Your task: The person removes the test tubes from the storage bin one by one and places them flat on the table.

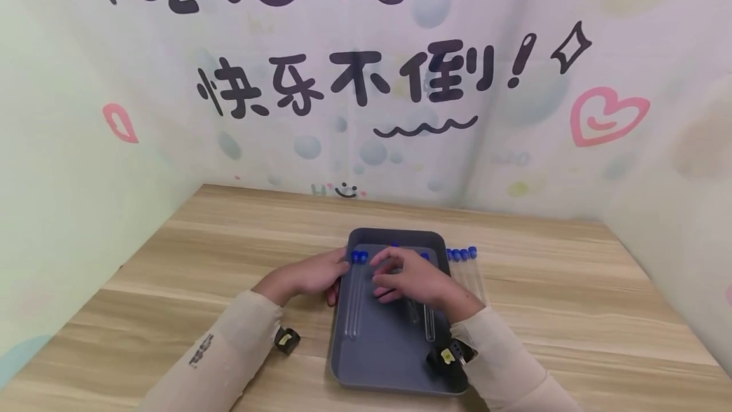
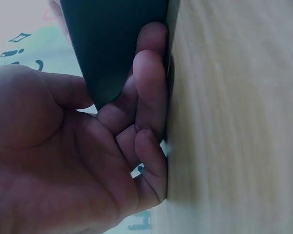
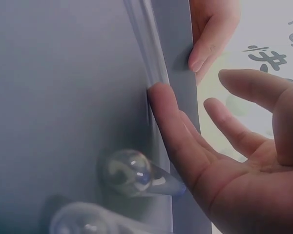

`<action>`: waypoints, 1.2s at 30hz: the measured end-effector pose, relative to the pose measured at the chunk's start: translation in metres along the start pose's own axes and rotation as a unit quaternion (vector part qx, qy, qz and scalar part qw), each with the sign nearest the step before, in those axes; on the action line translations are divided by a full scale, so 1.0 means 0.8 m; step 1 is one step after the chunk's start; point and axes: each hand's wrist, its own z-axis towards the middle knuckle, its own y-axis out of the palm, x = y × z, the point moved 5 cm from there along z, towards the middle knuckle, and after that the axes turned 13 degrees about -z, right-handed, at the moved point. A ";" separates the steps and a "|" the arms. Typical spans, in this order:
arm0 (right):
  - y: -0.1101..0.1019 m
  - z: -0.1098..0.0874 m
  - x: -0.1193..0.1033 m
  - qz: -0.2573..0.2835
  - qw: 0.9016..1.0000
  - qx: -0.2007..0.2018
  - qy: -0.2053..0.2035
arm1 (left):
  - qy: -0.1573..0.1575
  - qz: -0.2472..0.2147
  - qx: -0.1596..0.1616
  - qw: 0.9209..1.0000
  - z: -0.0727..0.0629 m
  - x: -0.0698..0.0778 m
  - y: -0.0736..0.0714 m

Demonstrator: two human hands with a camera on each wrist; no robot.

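Observation:
A grey tray lies on the wooden table, holding several clear test tubes with blue caps. My left hand grips the tray's left wall, its thumb at the rim and its fingers curled against the outside. Over the tray's middle hovers my right hand, fingers spread and holding nothing. Two test tubes lie side by side along the left wall. Two more lie partly hidden under the right hand. In the right wrist view, a fingertip reaches the tray floor near a tube's rounded end.
Outside the tray, along its right wall, several more blue-capped test tubes lie on the table. Behind the table hangs a white printed cloth with large black characters. Both wrists carry small black cameras.

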 end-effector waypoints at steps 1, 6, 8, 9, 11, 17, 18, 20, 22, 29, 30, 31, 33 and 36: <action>0.001 0.000 0.000 0.004 1.000 -0.003 0.000 | -0.001 0.001 0.001 1.000 0.000 0.000 0.000; 0.003 0.001 0.002 0.035 0.999 -0.018 0.003 | -0.006 0.003 0.002 1.000 -0.002 0.000 0.000; 0.004 0.002 0.003 0.045 0.999 -0.020 0.003 | -0.007 0.004 0.002 1.000 -0.001 -0.001 0.000; 0.004 0.002 0.003 0.050 0.999 -0.022 0.002 | -0.007 0.004 0.003 1.000 -0.001 -0.001 0.000; 0.005 0.002 0.002 0.057 0.998 -0.026 0.002 | -0.007 0.003 0.004 1.000 -0.001 -0.001 0.000; 0.010 0.002 0.002 0.080 0.995 -0.051 0.004 | -0.011 0.000 0.007 1.000 0.000 -0.002 -0.001; 0.010 0.002 0.002 0.082 0.995 -0.054 0.004 | -0.011 0.000 0.007 1.000 0.000 -0.002 -0.001; 0.011 0.002 0.002 0.083 0.995 -0.058 0.004 | -0.011 0.001 0.008 1.000 0.000 -0.002 -0.002; 0.011 0.003 0.002 0.086 0.994 -0.060 0.004 | -0.011 0.000 0.009 1.000 0.001 -0.002 -0.002; 0.011 0.003 0.001 0.099 0.992 -0.081 -0.001 | -0.011 -0.005 0.007 1.000 0.001 -0.003 -0.003; 0.011 0.003 0.001 0.101 0.992 -0.082 -0.001 | -0.010 -0.006 0.007 1.000 0.001 -0.002 -0.003; 0.010 0.003 0.001 0.102 0.991 -0.082 -0.002 | -0.008 -0.006 0.007 1.000 0.001 -0.002 -0.004; 0.010 0.003 0.000 0.104 0.991 -0.085 -0.004 | -0.007 -0.006 0.009 1.000 0.001 -0.001 -0.004; 0.010 0.002 0.001 0.117 0.989 -0.090 -0.004 | -0.009 -0.006 0.009 1.000 0.001 -0.001 -0.003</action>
